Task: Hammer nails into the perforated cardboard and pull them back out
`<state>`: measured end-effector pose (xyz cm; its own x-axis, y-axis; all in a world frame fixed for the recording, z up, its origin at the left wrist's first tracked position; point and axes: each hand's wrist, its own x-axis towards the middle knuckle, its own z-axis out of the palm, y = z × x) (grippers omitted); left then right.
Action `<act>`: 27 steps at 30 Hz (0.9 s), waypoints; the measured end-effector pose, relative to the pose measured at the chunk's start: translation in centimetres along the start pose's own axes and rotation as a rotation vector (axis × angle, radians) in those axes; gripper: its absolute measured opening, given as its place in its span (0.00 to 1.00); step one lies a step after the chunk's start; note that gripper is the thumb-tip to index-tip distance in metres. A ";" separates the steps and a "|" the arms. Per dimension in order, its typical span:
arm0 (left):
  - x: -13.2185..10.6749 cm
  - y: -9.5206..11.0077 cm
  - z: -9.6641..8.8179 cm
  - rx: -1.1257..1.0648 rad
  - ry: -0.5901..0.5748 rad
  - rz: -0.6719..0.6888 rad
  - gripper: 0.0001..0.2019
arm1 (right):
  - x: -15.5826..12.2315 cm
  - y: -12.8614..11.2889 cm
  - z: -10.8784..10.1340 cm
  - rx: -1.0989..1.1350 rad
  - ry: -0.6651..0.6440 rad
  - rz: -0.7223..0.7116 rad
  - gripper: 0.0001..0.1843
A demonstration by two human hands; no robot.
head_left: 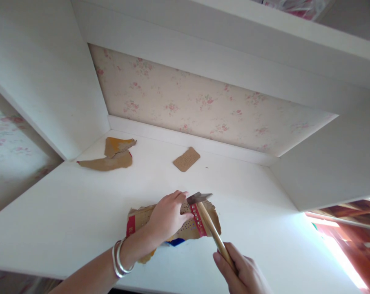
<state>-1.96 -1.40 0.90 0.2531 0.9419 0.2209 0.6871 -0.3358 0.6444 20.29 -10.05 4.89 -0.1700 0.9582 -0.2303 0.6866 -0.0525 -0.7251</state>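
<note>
My left hand (169, 214) rests on a torn piece of cardboard (215, 220), thumb and fingers apart, with dotted cardboard showing between them. Red bands cross this piece, and many small holes or dots mark its surface. A silver bangle circles the left wrist. My right hand (241, 267) is closed around the wooden handle of a hammer (214, 232). The hammer's metal head lies over the cardboard, just right of my left fingertips. Whatever is directly beneath the head is hidden.
Torn cardboard scraps (111, 161) lie at the back left of the white desktop (81, 220). A small brown cardboard rectangle (186, 159) with dots sits near the back edge. White side panels and an overhead shelf (234, 53) enclose the space.
</note>
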 end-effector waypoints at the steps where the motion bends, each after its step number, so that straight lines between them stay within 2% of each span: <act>1: 0.0 0.0 0.0 -0.003 -0.002 0.001 0.24 | 0.0 0.1 0.1 0.000 0.010 -0.006 0.22; 6: 0.0 0.1 -0.1 -0.002 -0.003 -0.022 0.25 | 0.0 0.7 0.5 -0.082 -0.033 -0.003 0.24; 15: 0.0 0.0 0.0 0.003 0.002 -0.017 0.25 | 0.1 0.3 0.4 -0.002 -0.008 0.013 0.23; 22: 0.1 0.1 -0.1 0.005 -0.037 -0.040 0.23 | 0.2 -0.7 -1.9 0.188 0.137 0.137 0.23; 24: 0.2 0.2 -0.6 -0.001 -0.075 -0.036 0.21 | 1.0 0.0 -2.5 0.141 0.220 0.168 0.23; 27: 0.1 0.6 -2.0 -0.038 -0.126 -0.009 0.17 | 2.6 2.4 -2.9 -0.039 0.306 0.198 0.22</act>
<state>-2.86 -1.47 2.74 0.3320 0.9353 0.1228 0.6638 -0.3241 0.6740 23.54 -6.91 4.48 0.1842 0.9707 -0.1543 0.7123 -0.2400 -0.6595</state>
